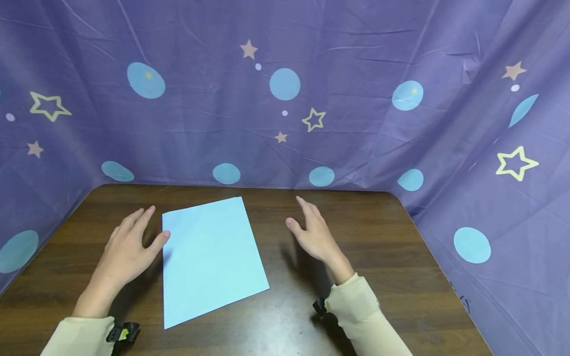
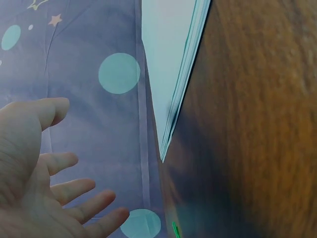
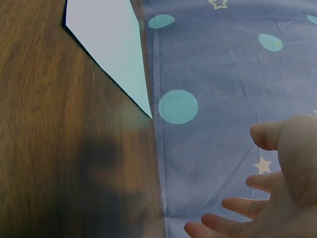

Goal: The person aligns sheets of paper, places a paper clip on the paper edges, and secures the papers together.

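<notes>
Well, the purple cloth [image 1: 200, 128] filled the back and both sides, and up against it stretched the dark wooden table [image 1: 383, 232]! Flat on that, left of the middle, lay the pale blue paper stack [image 1: 211, 262], its layered edges showing in the left wrist view, its long axis running near to far, the far end leaning slightly left. Then came the left hand [image 1: 126, 249], wide open, fingers spread, holding nothing, thumb crossing the stack's left edge from overhead, yet clear of it in the wrist view! Over on the other side, the right hand [image 1: 315, 237] hovered above the wood, well apart from the stack, opened out and gripping nothing. Smallest, a black band [image 1: 124, 333] sat at the left wrist.
</notes>
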`<state>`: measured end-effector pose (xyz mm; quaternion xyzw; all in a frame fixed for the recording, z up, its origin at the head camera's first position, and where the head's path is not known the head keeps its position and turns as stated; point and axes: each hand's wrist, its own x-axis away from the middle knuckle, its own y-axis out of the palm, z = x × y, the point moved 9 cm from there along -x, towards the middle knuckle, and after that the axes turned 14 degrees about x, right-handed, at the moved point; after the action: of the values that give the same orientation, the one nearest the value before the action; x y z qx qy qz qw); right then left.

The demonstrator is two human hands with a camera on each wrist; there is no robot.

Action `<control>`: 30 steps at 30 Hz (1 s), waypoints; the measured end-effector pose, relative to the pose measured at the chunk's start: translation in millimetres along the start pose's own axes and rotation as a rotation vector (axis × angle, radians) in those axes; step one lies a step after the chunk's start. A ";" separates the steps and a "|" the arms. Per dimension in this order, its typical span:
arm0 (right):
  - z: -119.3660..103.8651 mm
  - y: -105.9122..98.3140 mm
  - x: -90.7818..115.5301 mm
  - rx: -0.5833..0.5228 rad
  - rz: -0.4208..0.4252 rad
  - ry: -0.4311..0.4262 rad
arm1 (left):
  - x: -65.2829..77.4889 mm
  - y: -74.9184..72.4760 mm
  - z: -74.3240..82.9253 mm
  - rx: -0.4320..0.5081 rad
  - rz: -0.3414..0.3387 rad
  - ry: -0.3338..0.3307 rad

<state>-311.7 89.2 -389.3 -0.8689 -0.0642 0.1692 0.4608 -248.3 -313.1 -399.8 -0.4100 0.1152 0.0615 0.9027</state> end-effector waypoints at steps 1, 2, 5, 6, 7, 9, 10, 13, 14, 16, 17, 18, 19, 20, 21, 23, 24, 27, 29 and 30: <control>-0.6 2.4 -0.5 -0.008 -0.007 0.005 | -0.1 0.3 -0.2 0.009 -0.001 0.001; -1.1 5.1 -1.3 -0.017 -0.017 0.011 | -0.2 0.8 -0.5 0.019 -0.003 0.002; -3.6 12.9 -4.2 -0.046 -0.040 0.026 | -0.7 4.2 -3.8 0.041 -0.018 -0.010; -3.8 15.9 -4.9 -0.054 -0.049 0.031 | -0.5 5.8 -5.5 0.046 -0.025 -0.015; -3.9 18.8 -5.4 -0.068 -0.059 0.036 | -0.5 7.7 -6.9 0.046 -0.031 -0.019; -4.6 23.8 -6.0 -0.093 -0.070 0.040 | -0.5 11.5 -9.9 0.045 -0.046 -0.029; -5.0 26.2 -6.2 -0.107 -0.075 0.041 | -0.4 13.1 -11.1 0.042 -0.053 -0.035; -7.6 33.6 -6.8 -0.146 -0.093 0.037 | -0.5 16.1 -12.1 0.033 -0.066 -0.047; -8.9 35.6 -7.1 -0.152 -0.097 0.036 | -0.5 16.5 -13.0 0.028 -0.071 -0.057; -11.3 39.9 -8.0 -0.165 -0.105 0.035 | -0.8 17.1 -14.4 0.019 -0.080 -0.074; -12.4 42.1 -8.5 -0.169 -0.111 0.035 | -1.0 17.4 -15.2 0.015 -0.085 -0.082; -13.5 44.2 -8.8 -0.168 -0.116 0.035 | -1.0 17.9 -16.2 0.013 -0.091 -0.091; -14.5 46.2 -9.4 -0.167 -0.119 0.034 | -1.0 18.6 -17.2 0.011 -0.097 -0.101; -15.9 48.2 -9.8 -0.168 -0.122 0.033 | -0.9 19.3 -18.4 0.009 -0.104 -0.110; -16.9 50.9 -10.4 -0.168 -0.131 0.033 | -0.8 19.9 -19.6 0.006 -0.110 -0.119; -19.3 55.9 -11.2 -0.161 -0.147 0.038 | -0.2 21.2 -22.5 0.003 -0.120 -0.139; -20.6 58.5 -11.6 -0.161 -0.157 0.040 | 0.1 21.8 -23.8 0.001 -0.124 -0.147; -24.1 65.4 -13.2 -0.157 -0.180 0.046 | 0.9 23.2 -27.2 -0.003 -0.131 -0.167; -26.5 68.3 -14.1 -0.155 -0.186 0.048 | 1.1 24.1 -28.3 -0.005 -0.135 -0.172; -27.3 69.5 -14.4 -0.152 -0.188 0.050 | 1.2 24.5 -28.7 -0.006 -0.136 -0.174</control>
<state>-318.7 24.7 -428.9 -0.8954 -0.1468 0.0982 0.4087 -256.7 -318.6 -436.2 -0.4127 0.0083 0.0355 0.9102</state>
